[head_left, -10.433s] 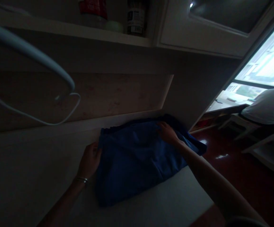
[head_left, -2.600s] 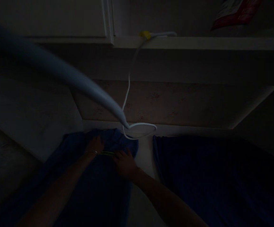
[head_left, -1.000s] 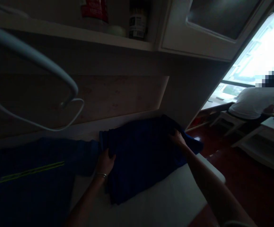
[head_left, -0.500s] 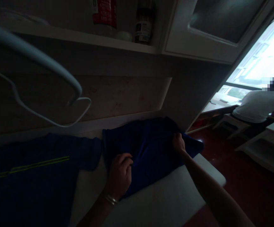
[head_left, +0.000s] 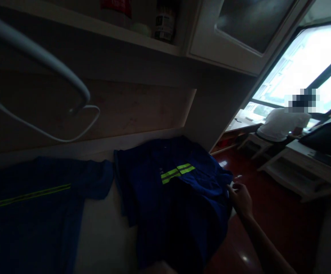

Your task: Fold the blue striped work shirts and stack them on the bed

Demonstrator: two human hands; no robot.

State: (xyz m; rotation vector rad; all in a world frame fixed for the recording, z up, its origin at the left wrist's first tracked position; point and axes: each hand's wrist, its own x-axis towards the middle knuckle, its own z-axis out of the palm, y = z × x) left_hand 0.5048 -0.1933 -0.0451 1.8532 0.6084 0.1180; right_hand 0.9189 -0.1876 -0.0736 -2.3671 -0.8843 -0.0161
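Observation:
A dark blue garment [head_left: 176, 198] with a yellow-green reflective stripe [head_left: 178, 172] lies opened out on the white table [head_left: 102, 236], its right part hanging over the table's end. My right hand [head_left: 241, 198] is at the garment's right edge, fingers curled and pinching the cloth. My left hand is out of view. A second blue garment [head_left: 31, 205] with a long yellow-green stripe lies flat on the left of the table.
A pale curved arm [head_left: 39, 53] and a white cable [head_left: 39, 131] hang over the left of the table. A shelf above holds bottles [head_left: 165, 19]. To the right are a dark red floor [head_left: 268, 217], a bright window, and a seated person in white [head_left: 282, 123].
The right garment has been unfolded and now shows its reflective stripe. My right hand moved right and down to its edge. My left hand has left the view.

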